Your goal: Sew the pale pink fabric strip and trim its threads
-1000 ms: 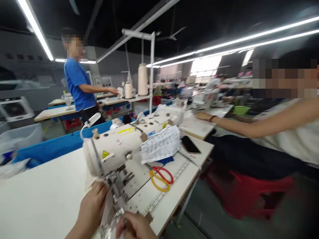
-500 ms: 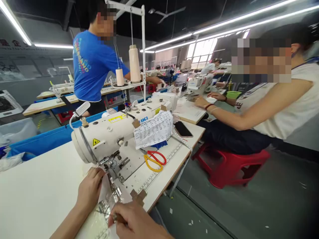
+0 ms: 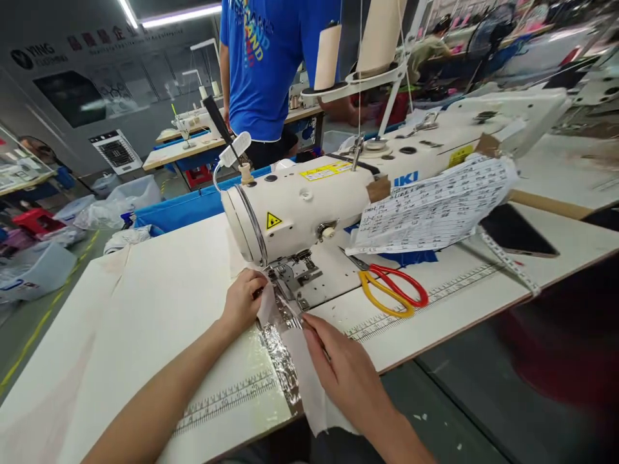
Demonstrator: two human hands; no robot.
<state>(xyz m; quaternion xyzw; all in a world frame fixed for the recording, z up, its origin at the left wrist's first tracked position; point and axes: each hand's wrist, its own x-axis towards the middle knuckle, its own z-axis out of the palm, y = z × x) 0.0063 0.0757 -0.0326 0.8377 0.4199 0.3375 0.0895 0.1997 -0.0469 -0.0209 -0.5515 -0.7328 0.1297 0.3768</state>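
My left hand (image 3: 245, 298) lies left of the needle area with bent fingers closed on thin white fabric (image 3: 267, 301). My right hand (image 3: 341, 361) is closed just in front of the presser foot. A little of a slim, brown-handled awl shows between its fingers; its tip is hard to make out. White fabric (image 3: 307, 380) hangs below these fingers over the table edge. Between my hands runs a shiny clear-tape strip (image 3: 280, 354) on the tabletop. The white sewing machine (image 3: 300, 200) stands over the work; its needle is hard to see.
Scissors (image 3: 391, 290) with red and yellow handles lie right of the machine. Behind them are a written paper sheet (image 3: 430, 209), a phone (image 3: 520, 229) and a tape measure (image 3: 507, 261). Thread cones (image 3: 327, 58) stand behind. A person in a blue shirt (image 3: 264, 64) is beyond the machine.
My view has swung left and closer, so the seated neighbour is out of sight. My right hand has moved forward, nearer the presser foot. My left hand stays by the needle area.
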